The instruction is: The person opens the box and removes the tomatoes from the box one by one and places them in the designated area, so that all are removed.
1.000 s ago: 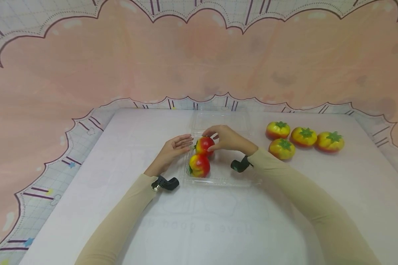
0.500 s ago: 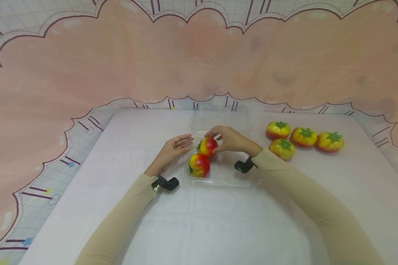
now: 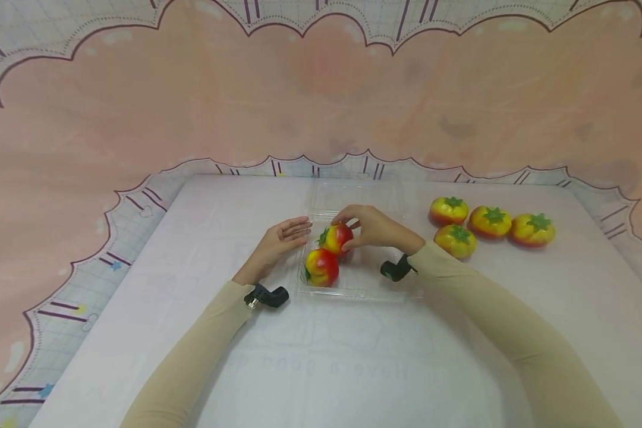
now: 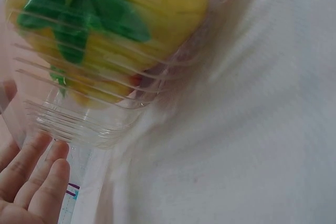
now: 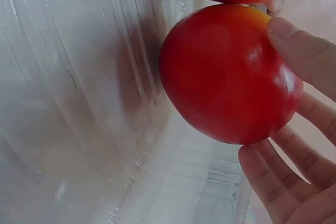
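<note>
In the head view my right hand [image 3: 371,226] pinches a red-and-yellow toy persimmon [image 3: 336,239] between thumb and fingers, inside a clear plastic clamshell box [image 3: 374,291]. Its green leafy top faces left. A second persimmon [image 3: 321,267] lies just in front of it, in the box's near left corner. The right wrist view shows the pinched persimmon [image 5: 226,77] touching the other one. My left hand [image 3: 280,241] has its fingers extended, with the tips at the box's left side. Through the ribbed wall [image 4: 79,124], the left wrist view shows a persimmon's green top [image 4: 79,3].
Several more toy persimmons [image 3: 490,222] sit grouped on the white tabletop [image 3: 321,368], right of the box. The box's clear lid [image 3: 358,195] lies folded back behind it. A patterned cloth [image 3: 321,101] hangs at the back.
My right hand has shifted slightly right and nearer, and the persimmon in it has moved right and turned a little. My left hand has stayed in place.
</note>
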The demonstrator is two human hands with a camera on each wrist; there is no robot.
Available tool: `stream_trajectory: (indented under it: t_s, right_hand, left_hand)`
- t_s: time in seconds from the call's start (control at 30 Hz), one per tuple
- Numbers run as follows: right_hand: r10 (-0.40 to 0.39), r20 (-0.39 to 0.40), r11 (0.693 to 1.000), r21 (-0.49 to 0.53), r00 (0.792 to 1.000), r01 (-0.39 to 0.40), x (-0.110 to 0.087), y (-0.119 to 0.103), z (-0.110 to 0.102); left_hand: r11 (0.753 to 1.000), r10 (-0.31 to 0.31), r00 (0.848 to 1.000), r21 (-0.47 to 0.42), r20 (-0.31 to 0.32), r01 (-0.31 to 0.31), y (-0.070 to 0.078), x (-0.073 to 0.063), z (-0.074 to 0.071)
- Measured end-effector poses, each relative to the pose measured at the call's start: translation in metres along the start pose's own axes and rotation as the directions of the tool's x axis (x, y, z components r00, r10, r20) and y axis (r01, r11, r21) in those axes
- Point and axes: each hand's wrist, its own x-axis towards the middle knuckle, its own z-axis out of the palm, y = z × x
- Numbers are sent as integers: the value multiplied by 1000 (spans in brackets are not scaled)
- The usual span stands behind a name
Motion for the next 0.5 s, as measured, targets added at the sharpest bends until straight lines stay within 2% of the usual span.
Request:
stream_trajectory:
  t_s: [0.33,0.5]
  right_hand:
    - [29,-16,999,-26,999,-29,0,-2,1]
    - [5,2,1000,-10,1000,-5,0,1,-1]
  left_hand:
    - [1000,-7,1000,-2,-3,7,1,0,0]
    - [1000,-6,1000,-7,-5,6,2,0,0]
